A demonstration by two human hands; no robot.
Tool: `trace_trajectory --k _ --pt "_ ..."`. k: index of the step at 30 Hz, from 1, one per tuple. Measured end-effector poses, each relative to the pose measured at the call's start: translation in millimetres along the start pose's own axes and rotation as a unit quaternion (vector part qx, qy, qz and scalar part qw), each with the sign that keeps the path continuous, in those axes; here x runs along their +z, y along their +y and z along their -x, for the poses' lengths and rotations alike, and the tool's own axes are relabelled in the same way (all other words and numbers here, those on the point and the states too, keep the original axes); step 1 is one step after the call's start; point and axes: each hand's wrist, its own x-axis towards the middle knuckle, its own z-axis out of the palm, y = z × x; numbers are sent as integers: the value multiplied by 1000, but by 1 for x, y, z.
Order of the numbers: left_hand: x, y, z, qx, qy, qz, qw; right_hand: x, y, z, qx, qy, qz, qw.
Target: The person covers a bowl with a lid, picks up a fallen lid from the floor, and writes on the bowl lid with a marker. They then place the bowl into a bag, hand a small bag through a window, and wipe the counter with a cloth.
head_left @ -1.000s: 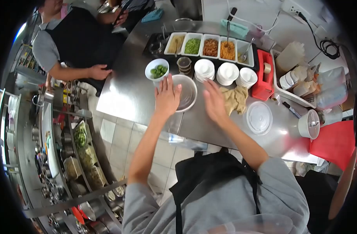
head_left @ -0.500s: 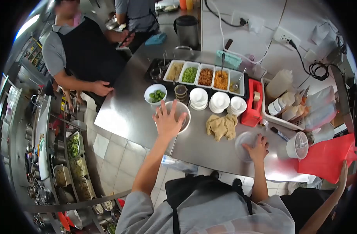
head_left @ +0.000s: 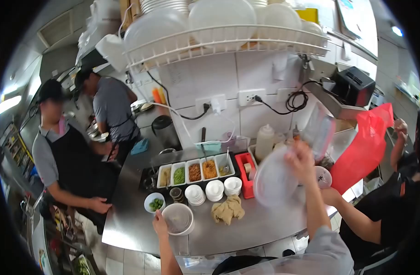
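My left hand (head_left: 160,223) grips the left rim of a round white plastic tub (head_left: 188,229), which stands without a lid on the steel counter. In my right hand (head_left: 302,160) is a round, clear plastic lid (head_left: 275,178), raised above the counter and tilted on edge; my fingers are slightly blurred at its upper right edge. Close to the tub sit a white bowl (head_left: 148,207) of green fruit pieces and a small dark jar (head_left: 176,194). A crumpled tan cloth (head_left: 227,210) lies between the tub and the lid.
Stacked white bowls (head_left: 214,190) stand before a row of topping trays (head_left: 195,172). Beside them is a red holder (head_left: 245,176). Another person's hand (head_left: 399,128) is near a red plastic bag (head_left: 366,146). Two co-workers stand left. A wire rack (head_left: 228,34) of plates hangs overhead.
My right hand has lifted the clear lid off the counter. My left hand has moved from spread over the tub to its left rim. The view has tilted up.
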Motion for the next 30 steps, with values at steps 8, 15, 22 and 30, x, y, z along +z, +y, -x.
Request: trace_trajectory --k 8,15,22,30 --pt "-11 35 19 16 66 -96 993 -66 -123 -263 -419 392 -11 819" --pt "-10 39 19 18 67 -132 989 -11 -167 -307 -466 373 61 800" --pt "-8 26 17 24 86 -163 983 65 -121 -332 -531 236 240 778" --pt "-13 28 15 -113 23 -52 992 155 -65 -77 -246 0 86 965"
